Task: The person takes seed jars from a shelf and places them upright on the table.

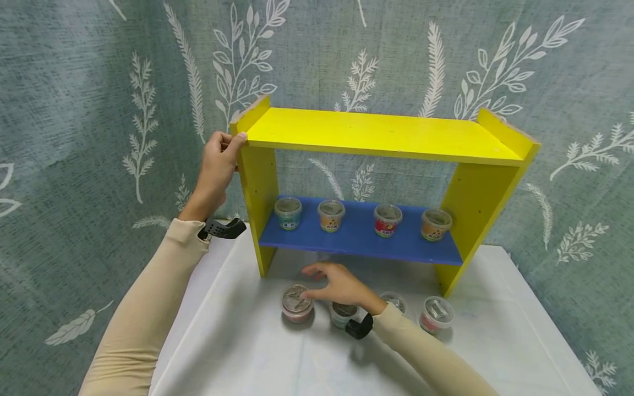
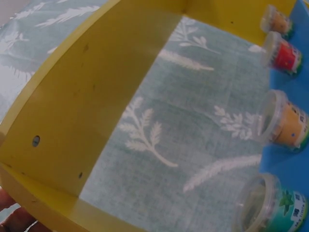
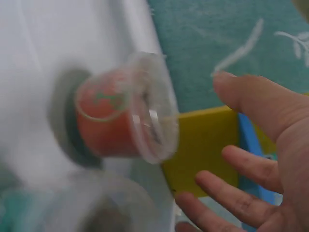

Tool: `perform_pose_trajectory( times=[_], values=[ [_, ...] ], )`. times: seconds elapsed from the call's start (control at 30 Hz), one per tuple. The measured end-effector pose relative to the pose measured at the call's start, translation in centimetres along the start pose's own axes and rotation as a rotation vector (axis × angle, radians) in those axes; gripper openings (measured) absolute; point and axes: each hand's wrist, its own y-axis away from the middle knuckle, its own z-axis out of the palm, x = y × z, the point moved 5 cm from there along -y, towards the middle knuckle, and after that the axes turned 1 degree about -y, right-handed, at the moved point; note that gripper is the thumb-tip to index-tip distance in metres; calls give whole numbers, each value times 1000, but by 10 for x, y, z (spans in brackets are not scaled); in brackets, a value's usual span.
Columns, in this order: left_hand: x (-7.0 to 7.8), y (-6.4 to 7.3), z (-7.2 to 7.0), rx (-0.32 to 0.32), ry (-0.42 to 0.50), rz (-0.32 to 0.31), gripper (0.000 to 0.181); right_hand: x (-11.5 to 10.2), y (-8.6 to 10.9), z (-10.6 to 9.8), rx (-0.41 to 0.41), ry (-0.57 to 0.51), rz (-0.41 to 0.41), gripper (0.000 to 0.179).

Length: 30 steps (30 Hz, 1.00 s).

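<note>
My left hand [image 1: 216,165] grips the upper left edge of a yellow shelf unit [image 1: 366,129], thumb at the front corner. Low in the left wrist view, parts of its fingers [image 2: 18,220] show by the yellow wood. My right hand [image 1: 342,285] hovers over the table before the shelf, its fingers spread and holding nothing. Just beside its thumb stands a lidded plastic tub [image 1: 297,314] with a reddish body; the right wrist view shows a red tub [image 3: 108,116] apart from the fingers. Under the right wrist is another tub [image 1: 343,316], partly hidden.
On the blue lower board [image 1: 361,245] several small tubs stand in a row, among them a teal one [image 1: 289,219] and a red one [image 1: 386,225]. Two more tubs, one clear-lidded [image 1: 394,301] and one pinkish [image 1: 435,318], sit on the white tablecloth [image 1: 257,352]. A patterned curtain [image 1: 317,66] hangs behind.
</note>
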Motion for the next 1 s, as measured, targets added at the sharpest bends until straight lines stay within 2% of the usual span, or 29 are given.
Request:
perform_pose_trajectory(
  times=[0.1,0.3,0.43,0.67,1.0],
  values=[
    [1,0,0,-1,-6,0,36,-4,7,-16,30,-66,-13,48],
    [1,1,0,-1,-7,1,36,-12,23,-47,105,-121,-65,36],
    [1,1,0,-1,-11,6,37,-12,35,-71,167,-93,-90,37],
    [-2,1,-1,-6,-18,-10,36,-10,58,-113,241,-23,-60,44],
    [-1,1,0,-9,5,19,36,0,87,-158,379,34,-37,34]
  ],
)
